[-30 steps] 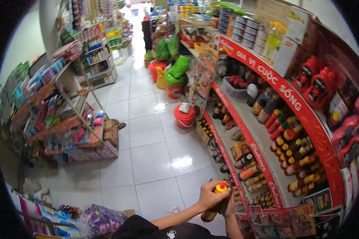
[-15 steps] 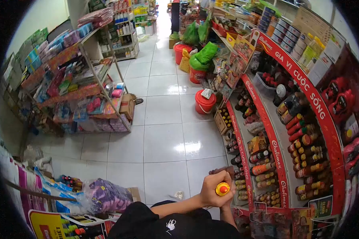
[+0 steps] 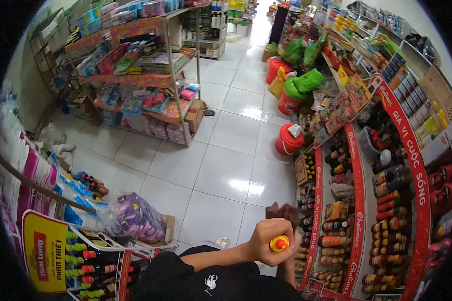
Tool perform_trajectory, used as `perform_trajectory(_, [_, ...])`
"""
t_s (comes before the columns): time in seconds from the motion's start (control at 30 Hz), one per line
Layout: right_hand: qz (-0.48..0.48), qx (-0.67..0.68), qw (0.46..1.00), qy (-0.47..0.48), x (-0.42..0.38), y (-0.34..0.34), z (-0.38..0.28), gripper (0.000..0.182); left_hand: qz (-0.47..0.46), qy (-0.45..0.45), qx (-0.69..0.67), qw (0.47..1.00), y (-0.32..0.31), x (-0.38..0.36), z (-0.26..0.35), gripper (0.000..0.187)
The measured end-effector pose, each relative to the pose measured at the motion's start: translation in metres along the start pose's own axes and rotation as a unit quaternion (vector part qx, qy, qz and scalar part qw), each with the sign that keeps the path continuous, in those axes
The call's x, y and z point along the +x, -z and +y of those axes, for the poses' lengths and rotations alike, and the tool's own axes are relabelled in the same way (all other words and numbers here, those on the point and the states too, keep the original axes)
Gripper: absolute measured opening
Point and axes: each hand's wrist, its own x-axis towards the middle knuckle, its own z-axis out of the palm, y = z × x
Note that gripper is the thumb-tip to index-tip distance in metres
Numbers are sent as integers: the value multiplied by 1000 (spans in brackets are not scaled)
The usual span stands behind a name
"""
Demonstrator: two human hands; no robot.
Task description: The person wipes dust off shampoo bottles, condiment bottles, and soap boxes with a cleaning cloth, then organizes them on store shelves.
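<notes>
firmly closed left grip around yellow-capped bottle

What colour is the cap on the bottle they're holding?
Yellow cap with a red tip, seen in the head view.

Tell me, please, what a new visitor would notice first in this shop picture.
Probably the tall red shelf on the right, packed with sauce bottles. At bottom centre, the left hand grips a bottle with a yellow cap. A red bucket stands on the white floor.

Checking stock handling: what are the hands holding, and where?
A sauce bottle with a yellow-and-red cap, gripped around its neck by the left hand; the right hand is mostly hidden behind it.
</notes>
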Motion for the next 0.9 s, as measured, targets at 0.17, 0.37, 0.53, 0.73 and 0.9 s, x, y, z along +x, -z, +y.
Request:
perform_trajectory(0.17, [-114, 99, 983, 101, 11, 2, 20, 42, -42, -37, 7, 998, 21, 12, 20, 15])
perform_trajectory(0.37, [-105, 126, 985, -45, 25, -1, 92, 24, -30, -73, -4, 997, 28, 7, 21, 15])
perform_trajectory(0.53, [-164, 104, 981, -26, -5, -21, 25, 24, -132, -89, -27, 987, 15, -5, 14, 19])
perform_trajectory(0.73, [-172, 73, 982, -18, 5, -22, 33, 23, -78, -20, 8, 997, 27, -7, 14, 17])
perform_trajectory(0.9, [-184, 75, 980, -30, 27, -22, 40, 23, -85, -13, -12, 996, 27, -16, 5, 18])
